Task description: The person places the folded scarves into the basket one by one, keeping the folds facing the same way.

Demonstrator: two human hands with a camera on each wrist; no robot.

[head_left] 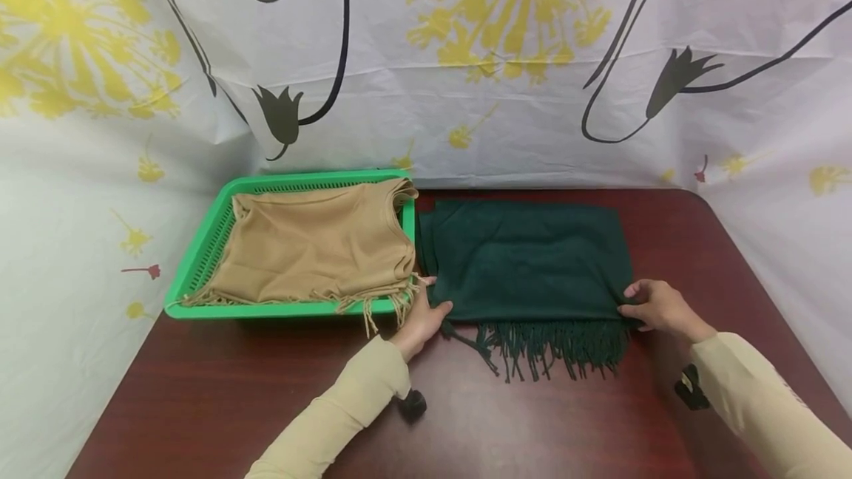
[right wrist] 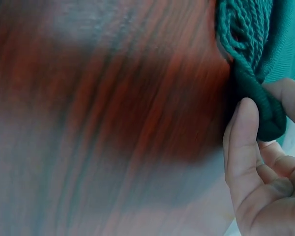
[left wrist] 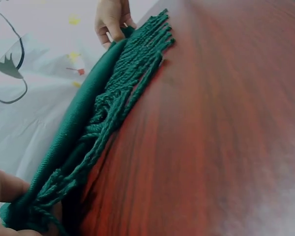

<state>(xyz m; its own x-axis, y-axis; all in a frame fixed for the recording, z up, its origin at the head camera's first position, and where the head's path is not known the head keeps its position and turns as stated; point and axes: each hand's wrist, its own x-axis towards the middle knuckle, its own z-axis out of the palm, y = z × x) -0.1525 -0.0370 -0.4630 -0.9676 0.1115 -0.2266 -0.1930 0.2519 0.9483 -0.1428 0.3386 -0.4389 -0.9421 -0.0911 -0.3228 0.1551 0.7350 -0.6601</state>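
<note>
A dark green fringed scarf point(head_left: 532, 261), folded into a rectangle, lies on the table with its tassels toward the front. My left hand point(head_left: 424, 318) holds its near left corner, and in the left wrist view the thumb and fingers point(left wrist: 10, 189) close around the layered edge. At the near right corner my right hand point(head_left: 665, 309) pinches the cloth. The right wrist view shows the thumb and fingers point(right wrist: 243, 132) on both sides of the rolled green edge point(right wrist: 260, 105). Beside the left hand, tan tassels hang from a folded tan scarf point(head_left: 319, 242).
The tan scarf lies in a green plastic basket point(head_left: 249, 310) at the back left of the dark red wooden table point(head_left: 519, 427). A white patterned curtain point(head_left: 373, 117) stands behind the table and at both sides.
</note>
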